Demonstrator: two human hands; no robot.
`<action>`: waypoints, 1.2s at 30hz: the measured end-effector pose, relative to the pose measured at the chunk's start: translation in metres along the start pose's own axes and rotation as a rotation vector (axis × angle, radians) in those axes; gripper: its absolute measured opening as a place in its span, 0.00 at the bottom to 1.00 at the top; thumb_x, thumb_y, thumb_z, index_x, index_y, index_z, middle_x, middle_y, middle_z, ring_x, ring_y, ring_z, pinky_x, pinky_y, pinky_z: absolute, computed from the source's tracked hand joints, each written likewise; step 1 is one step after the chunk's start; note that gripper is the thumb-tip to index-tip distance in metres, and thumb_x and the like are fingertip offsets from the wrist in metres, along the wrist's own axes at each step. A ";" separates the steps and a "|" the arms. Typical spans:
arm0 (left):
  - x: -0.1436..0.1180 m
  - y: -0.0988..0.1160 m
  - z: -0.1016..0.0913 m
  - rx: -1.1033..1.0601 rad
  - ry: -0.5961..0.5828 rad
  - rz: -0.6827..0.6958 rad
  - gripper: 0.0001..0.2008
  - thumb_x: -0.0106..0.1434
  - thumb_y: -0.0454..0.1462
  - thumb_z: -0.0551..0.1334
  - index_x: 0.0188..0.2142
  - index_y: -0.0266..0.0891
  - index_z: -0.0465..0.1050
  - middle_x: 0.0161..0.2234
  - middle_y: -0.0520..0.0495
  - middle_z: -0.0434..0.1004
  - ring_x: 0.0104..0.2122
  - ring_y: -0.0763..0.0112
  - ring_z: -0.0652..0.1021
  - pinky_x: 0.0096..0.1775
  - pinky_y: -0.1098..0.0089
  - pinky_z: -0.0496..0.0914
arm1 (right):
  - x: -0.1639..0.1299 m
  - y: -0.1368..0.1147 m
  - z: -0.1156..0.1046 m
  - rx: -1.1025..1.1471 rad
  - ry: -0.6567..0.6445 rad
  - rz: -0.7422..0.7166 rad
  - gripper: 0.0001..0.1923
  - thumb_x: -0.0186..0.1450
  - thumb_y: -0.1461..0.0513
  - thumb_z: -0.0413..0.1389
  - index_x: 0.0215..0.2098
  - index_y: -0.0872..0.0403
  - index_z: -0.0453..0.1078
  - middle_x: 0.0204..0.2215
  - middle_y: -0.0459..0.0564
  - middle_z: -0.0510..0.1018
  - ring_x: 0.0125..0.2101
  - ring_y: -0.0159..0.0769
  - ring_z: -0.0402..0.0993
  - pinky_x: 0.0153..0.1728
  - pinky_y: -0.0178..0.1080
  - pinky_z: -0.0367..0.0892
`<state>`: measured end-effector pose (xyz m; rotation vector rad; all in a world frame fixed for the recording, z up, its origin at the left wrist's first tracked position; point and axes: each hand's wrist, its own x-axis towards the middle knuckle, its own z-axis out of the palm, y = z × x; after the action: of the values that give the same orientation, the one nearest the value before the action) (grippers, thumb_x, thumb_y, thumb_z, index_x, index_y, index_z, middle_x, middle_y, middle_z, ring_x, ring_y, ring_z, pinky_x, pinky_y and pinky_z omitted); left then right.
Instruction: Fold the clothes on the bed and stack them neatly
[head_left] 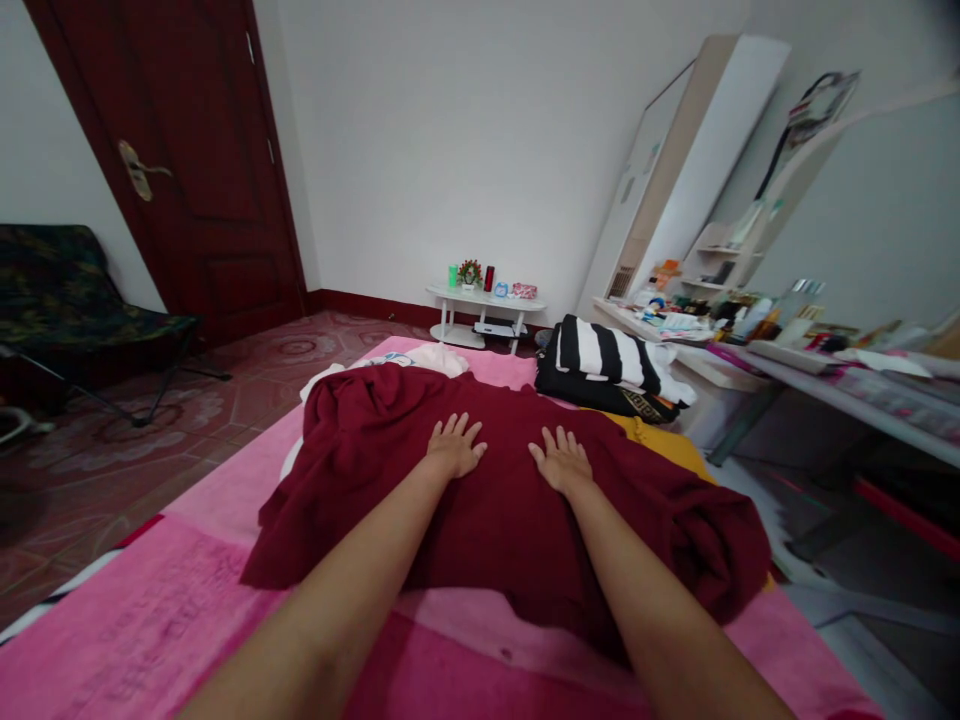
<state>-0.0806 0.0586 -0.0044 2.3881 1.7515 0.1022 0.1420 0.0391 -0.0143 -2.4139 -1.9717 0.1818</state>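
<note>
A dark red garment [495,500] lies spread over a pink blanket [150,620] on the bed in front of me. My left hand [454,447] rests flat on its middle, fingers apart. My right hand [562,460] lies flat beside it, a little to the right, palm down. Neither hand grips the cloth. White cloth [439,357] shows past the garment's far edge, and yellow cloth [667,445] peeks out on its right.
A black-and-white striped folded pile [611,365] sits at the bed's far right. A cluttered desk [787,350] and tall white cabinet [697,150] stand right. A small white table [487,300] is by the far wall. A dark red door [187,150] and folding chair [75,300] stand left.
</note>
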 end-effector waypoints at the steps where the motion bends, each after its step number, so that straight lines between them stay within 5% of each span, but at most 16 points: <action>1: -0.007 -0.001 0.001 -0.001 0.008 0.002 0.32 0.65 0.53 0.41 0.65 0.46 0.49 0.67 0.47 0.40 0.65 0.56 0.45 0.61 0.51 0.43 | -0.006 0.000 0.001 0.003 0.011 -0.005 0.37 0.67 0.43 0.29 0.68 0.52 0.40 0.68 0.53 0.38 0.66 0.46 0.32 0.62 0.48 0.35; 8: -0.041 -0.007 0.011 -0.012 0.093 0.021 0.30 0.66 0.53 0.41 0.64 0.48 0.51 0.67 0.48 0.42 0.65 0.57 0.47 0.61 0.52 0.44 | -0.041 -0.005 0.002 0.011 0.066 -0.036 0.34 0.68 0.46 0.31 0.67 0.52 0.43 0.67 0.54 0.42 0.65 0.47 0.36 0.62 0.48 0.37; 16: -0.052 -0.009 0.012 -0.016 0.151 0.033 0.29 0.65 0.54 0.42 0.63 0.49 0.54 0.66 0.50 0.46 0.65 0.59 0.49 0.61 0.53 0.45 | -0.067 -0.004 -0.003 0.015 0.043 -0.145 0.32 0.69 0.49 0.35 0.67 0.54 0.46 0.67 0.54 0.44 0.65 0.45 0.37 0.62 0.48 0.40; 20: -0.053 -0.008 0.011 -0.021 0.145 0.034 0.30 0.65 0.54 0.42 0.63 0.49 0.54 0.66 0.50 0.47 0.65 0.59 0.49 0.61 0.54 0.46 | -0.102 0.021 -0.028 0.107 -0.039 -0.485 0.27 0.66 0.54 0.46 0.61 0.55 0.59 0.63 0.55 0.57 0.62 0.41 0.53 0.60 0.42 0.49; 23: -0.054 -0.008 0.011 -0.036 0.141 0.033 0.30 0.65 0.54 0.42 0.63 0.48 0.54 0.66 0.50 0.46 0.65 0.59 0.48 0.61 0.54 0.44 | -0.146 0.049 -0.049 0.224 0.030 -0.656 0.16 0.65 0.57 0.48 0.48 0.52 0.71 0.50 0.52 0.73 0.50 0.38 0.68 0.54 0.40 0.59; 26: -0.054 -0.008 0.012 -0.055 0.134 0.027 0.30 0.65 0.54 0.42 0.63 0.48 0.54 0.66 0.49 0.45 0.65 0.59 0.48 0.62 0.53 0.43 | -0.192 0.075 -0.056 0.192 0.078 -0.707 0.12 0.62 0.54 0.54 0.39 0.52 0.72 0.40 0.51 0.76 0.42 0.40 0.71 0.47 0.42 0.63; 29: -0.053 -0.007 0.013 -0.070 0.118 0.018 0.31 0.65 0.54 0.42 0.63 0.48 0.53 0.67 0.49 0.44 0.65 0.59 0.46 0.62 0.53 0.41 | -0.224 0.090 -0.046 0.117 0.089 -0.713 0.17 0.59 0.56 0.58 0.45 0.52 0.69 0.44 0.53 0.73 0.45 0.42 0.68 0.48 0.43 0.63; 33: -0.051 -0.008 0.008 -0.092 0.055 0.028 0.32 0.64 0.55 0.41 0.64 0.47 0.50 0.67 0.48 0.40 0.65 0.57 0.43 0.61 0.51 0.39 | -0.230 0.091 -0.032 0.078 0.153 -0.700 0.18 0.62 0.67 0.47 0.49 0.53 0.67 0.44 0.54 0.72 0.45 0.39 0.67 0.46 0.41 0.63; 36: -0.050 -0.018 -0.003 -0.126 -0.038 0.085 0.34 0.63 0.58 0.41 0.64 0.49 0.52 0.67 0.47 0.40 0.65 0.56 0.44 0.61 0.50 0.43 | -0.220 0.093 -0.034 0.051 0.113 -0.715 0.17 0.58 0.71 0.45 0.39 0.53 0.71 0.35 0.51 0.74 0.36 0.36 0.70 0.38 0.36 0.64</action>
<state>-0.1133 0.0165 -0.0022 2.3574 1.5783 0.1716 0.1935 -0.1923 0.0287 -1.5064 -2.5633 0.0722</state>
